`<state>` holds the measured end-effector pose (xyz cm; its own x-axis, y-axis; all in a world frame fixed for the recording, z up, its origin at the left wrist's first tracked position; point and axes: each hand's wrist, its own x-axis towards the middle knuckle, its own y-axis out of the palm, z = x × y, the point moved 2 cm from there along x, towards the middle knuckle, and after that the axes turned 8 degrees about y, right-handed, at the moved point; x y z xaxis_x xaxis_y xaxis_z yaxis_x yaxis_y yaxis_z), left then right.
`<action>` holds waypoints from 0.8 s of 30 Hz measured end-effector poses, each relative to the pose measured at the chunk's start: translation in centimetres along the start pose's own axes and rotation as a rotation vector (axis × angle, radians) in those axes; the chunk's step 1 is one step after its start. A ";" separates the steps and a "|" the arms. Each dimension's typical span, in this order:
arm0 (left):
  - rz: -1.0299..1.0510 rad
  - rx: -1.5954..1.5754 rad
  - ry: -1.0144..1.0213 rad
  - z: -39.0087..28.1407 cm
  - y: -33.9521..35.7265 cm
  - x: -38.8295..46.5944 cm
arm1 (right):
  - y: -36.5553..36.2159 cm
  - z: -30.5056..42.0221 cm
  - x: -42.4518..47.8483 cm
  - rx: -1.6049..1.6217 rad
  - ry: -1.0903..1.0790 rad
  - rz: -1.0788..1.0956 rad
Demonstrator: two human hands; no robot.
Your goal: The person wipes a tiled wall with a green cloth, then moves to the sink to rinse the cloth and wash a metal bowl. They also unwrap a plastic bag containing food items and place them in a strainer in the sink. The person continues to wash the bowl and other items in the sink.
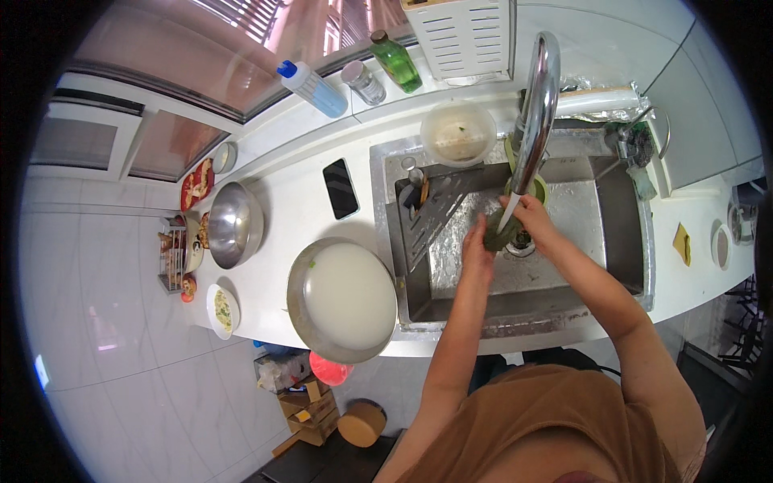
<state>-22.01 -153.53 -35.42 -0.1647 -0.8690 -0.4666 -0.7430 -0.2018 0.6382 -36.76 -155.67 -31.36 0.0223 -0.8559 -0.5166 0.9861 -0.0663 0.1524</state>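
Observation:
Over the stainless steel sink (604,223), both my hands hold a dark green, soft-looking piece (502,234), perhaps a scouring pad. My left hand (477,246) grips its left edge, and my right hand (531,218) has its upper right side. A white stream (510,211) from the chrome gooseneck faucet (539,102) runs down onto it. Behind my right hand, a green bowl or basket (537,188) is partly hidden by the faucet. Below the green piece, the sink drain (520,246) shows in part.
Left of the sink, a large metal basin (350,296) of cloudy liquid overhangs the counter's front edge. A black phone (341,188) and a steel bowl (235,224) lie farther left. A slotted drain tray (438,214) slants across the sink; a plastic bowl (459,134) sits on its back rim.

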 end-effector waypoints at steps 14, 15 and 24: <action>-0.077 -0.289 -0.259 4.2 -5.0 4.1 | 6.5 0.1 -6.8 -0.798 -0.802 -0.078; -0.208 -0.182 -0.212 3.6 -2.2 2.6 | 5.5 -0.4 -5.4 -0.818 -0.663 -0.169; -0.128 -0.150 -0.380 3.7 -3.0 3.5 | 4.9 -3.9 -4.8 -0.797 -0.561 -0.283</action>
<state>-22.76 -154.30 -41.21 -0.3252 -0.6101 -0.7225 -0.6753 -0.3851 0.6291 -31.44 -149.92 -31.45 -0.1070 -0.9928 0.0547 0.7703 -0.1175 -0.6268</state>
